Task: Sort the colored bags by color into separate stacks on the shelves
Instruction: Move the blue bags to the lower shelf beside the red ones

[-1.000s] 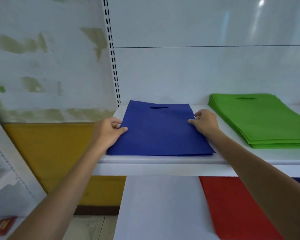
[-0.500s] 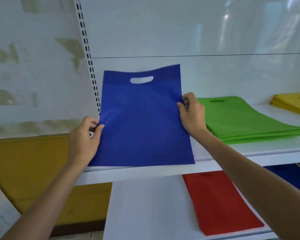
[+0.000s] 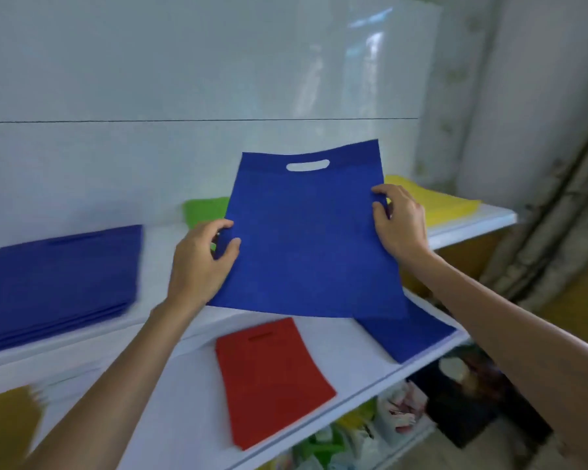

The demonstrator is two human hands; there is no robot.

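Swung rightward, left hand (image 3: 197,262) and right hand (image 3: 401,222) pinch flat blue fabric bag (image 3: 306,245).

Matt, felt-like blue bag (image 3: 306,239) (cloth); glossy white wall panel (image 3: 184,62) behind.

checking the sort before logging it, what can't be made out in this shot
- Green stack, head view: mostly hidden behind the held blue bag.
- Blue stack at left: motion-blurred, cut by the frame edge; bag count unreadable.
- Lower-shelf blue bag: far end covered by the held blue bag.
- Items under the lower shelf: blurred, unidentifiable.
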